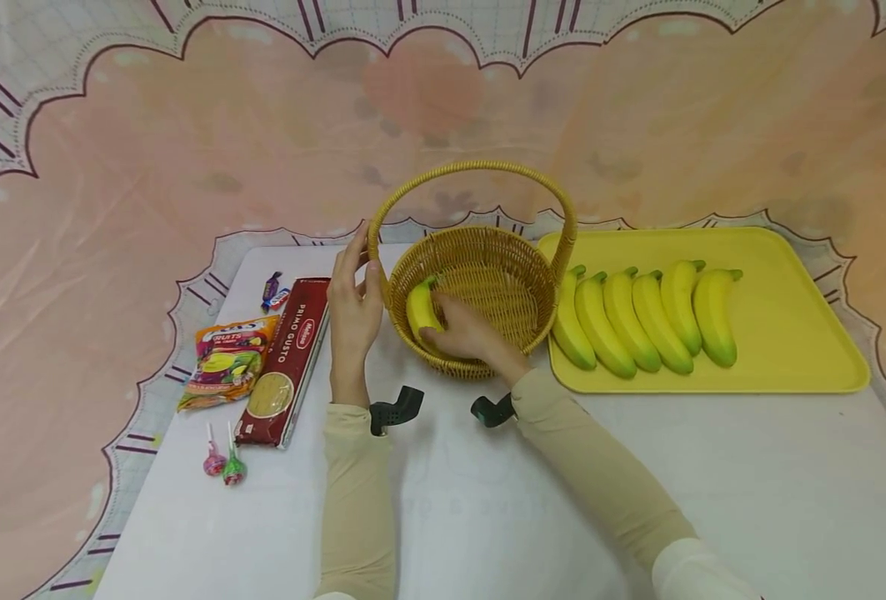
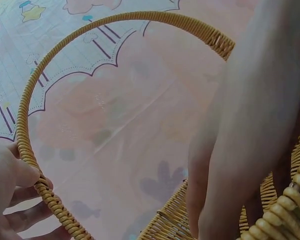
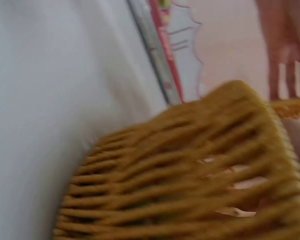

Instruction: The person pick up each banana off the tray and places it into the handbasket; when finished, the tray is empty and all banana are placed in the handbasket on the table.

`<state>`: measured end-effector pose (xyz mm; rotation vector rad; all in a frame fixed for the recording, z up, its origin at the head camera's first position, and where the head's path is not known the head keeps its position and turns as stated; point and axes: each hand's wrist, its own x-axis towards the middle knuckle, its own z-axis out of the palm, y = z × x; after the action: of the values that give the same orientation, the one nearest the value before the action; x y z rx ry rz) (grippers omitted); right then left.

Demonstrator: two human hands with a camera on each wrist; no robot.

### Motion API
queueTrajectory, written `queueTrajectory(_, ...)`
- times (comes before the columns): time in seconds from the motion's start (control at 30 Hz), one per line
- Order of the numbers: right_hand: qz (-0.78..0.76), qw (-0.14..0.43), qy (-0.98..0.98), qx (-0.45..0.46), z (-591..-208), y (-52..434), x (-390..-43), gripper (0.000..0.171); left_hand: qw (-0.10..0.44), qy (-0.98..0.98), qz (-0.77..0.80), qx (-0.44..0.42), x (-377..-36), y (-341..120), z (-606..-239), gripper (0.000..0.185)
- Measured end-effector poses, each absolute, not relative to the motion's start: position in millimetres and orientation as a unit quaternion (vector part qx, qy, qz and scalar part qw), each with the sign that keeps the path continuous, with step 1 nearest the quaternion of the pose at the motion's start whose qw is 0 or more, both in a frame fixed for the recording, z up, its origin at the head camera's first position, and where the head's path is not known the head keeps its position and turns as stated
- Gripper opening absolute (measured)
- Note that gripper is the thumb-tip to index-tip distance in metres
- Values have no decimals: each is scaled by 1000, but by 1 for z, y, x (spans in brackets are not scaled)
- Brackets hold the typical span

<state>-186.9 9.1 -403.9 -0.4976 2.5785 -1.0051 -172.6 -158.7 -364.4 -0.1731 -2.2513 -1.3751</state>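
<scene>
Far left on the white table [image 1: 488, 517]: two wrapped candies [image 1: 273, 290], a fruit snack bag [image 1: 225, 360], a red Primo Gusto pasta box [image 1: 287, 360], two lollipops [image 1: 222, 463] near the front edge. All lie well apart from the hands.

Left hand [image 1: 354, 304] stands upright against the wicker basket [image 1: 513, 321] where its handle [image 1: 473, 171] meets the rim; in the left wrist view the thumb and fingers [image 2: 20, 176] pinch the handle base, steadying it.

Right hand [image 1: 467, 332] is down inside the basket, fingers curled over a yellow banana [image 1: 420, 307] with a green tip, held against the near-left inner wall (right wrist view shows only blurred weave, so the exact finger closure is unclear there).

Handling guess: the banana looks smooth, glossy and very uniform, likely a light plastic or foam model, stiff enough, a bit slippery; best gripped round the thick middle. The basket looks light and could slide on the smooth top, hence the bracing hand.

Right of the basket, a yellow tray [image 1: 803, 333] touches or nearly touches it, carrying six more bananas [image 1: 641, 321] in a row, stems away.

Around the table, a pink cloth backdrop [image 1: 187, 150] with scalloped print.
</scene>
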Motion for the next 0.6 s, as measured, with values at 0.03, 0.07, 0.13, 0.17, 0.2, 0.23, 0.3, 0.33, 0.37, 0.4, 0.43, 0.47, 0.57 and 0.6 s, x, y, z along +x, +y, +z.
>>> queueTrajectory(0.03,-358,166,902,-173,-403,13,-186,63,245,-825,-505,-65,-173,-158,-364,44)
queueTrajectory(0.07,-367,168,899,-171,-401,17,-185,62,244,-824,-506,-66,-174,-158,-364,44)
queueTrajectory(0.13,-387,166,891,-170,-398,27,-182,56,240,-822,-512,-69,-174,-157,-364,44)
queueTrajectory(0.17,-397,161,887,-171,-397,33,-181,54,237,-821,-514,-69,-174,-157,-365,45)
queueTrajectory(0.2,-409,154,883,-173,-396,40,-179,51,235,-820,-517,-69,-173,-156,-365,45)
queueTrajectory(0.23,-418,143,880,-175,-394,48,-177,48,234,-820,-518,-68,-173,-156,-364,45)
queueTrajectory(0.3,-441,105,872,-182,-394,63,-172,43,234,-817,-523,-67,-172,-157,-364,45)
queueTrajectory(0.33,-455,89,867,-183,-394,72,-169,41,233,-816,-524,-67,-171,-157,-363,46)
queueTrajectory(0.37,-471,70,860,-183,-394,80,-166,39,234,-817,-522,-66,-171,-158,-363,45)
queueTrajectory(0.4,-486,52,854,-180,-394,89,-163,37,235,-818,-521,-66,-171,-158,-362,45)
queueTrajectory(0.43,-500,34,847,-176,-394,97,-160,36,237,-818,-521,-66,-171,-158,-362,45)
queueTrajectory(0.47,-513,16,841,-173,-393,105,-157,35,237,-816,-522,-67,-171,-158,-362,45)
queueTrajectory(0.57,-532,-31,833,-150,-389,133,-150,32,236,-819,-519,-66,-172,-158,-362,44)
queueTrajectory(0.6,-530,-49,835,-141,-389,143,-148,32,235,-819,-520,-66,-173,-158,-363,44)
